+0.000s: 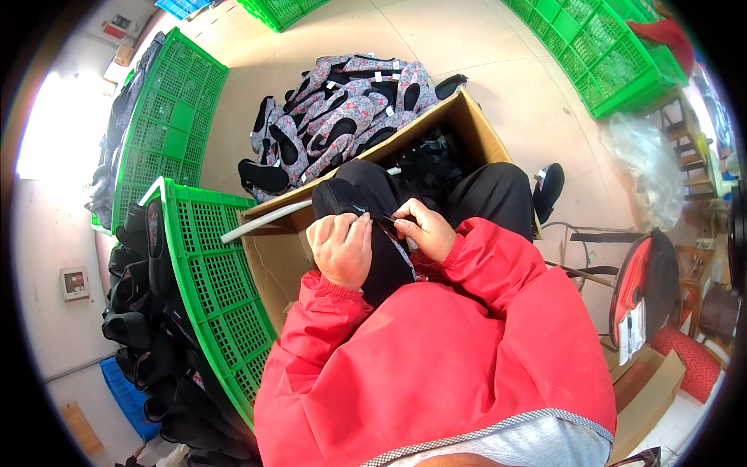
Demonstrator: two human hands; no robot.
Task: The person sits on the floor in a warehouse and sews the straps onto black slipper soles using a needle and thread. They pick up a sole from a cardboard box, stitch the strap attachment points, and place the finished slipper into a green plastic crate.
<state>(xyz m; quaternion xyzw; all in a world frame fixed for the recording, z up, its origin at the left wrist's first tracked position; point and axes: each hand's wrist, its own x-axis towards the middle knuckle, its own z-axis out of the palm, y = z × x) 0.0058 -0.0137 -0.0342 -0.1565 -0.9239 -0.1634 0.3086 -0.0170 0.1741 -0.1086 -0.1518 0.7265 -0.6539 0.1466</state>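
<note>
In my lap, at knee level, lies a black cloth shoe (pixel 384 274) with a strip of floral fabric along its side. My left hand (pixel 342 247) is closed, thumb and fingertips pinching the shoe's upper edge. Close by on the right, my right hand (pixel 424 228) is also closed, pinching a small dark piece at the same edge. Whether a thread or tool sits between the fingertips is too small to make out. Beyond my knees, a pile of grey floral slippers (pixel 342 128) with black soles lies on the floor.
An open cardboard box (pixel 486 128) with black material inside stands around my legs, a white tube (pixel 264 221) across its left side. Green crates (pixel 222 272) stand left, with several black shoes (pixel 132 292) beyond. Another green crate (pixel 595 50) and a clear plastic bag (pixel 647 167) are at right.
</note>
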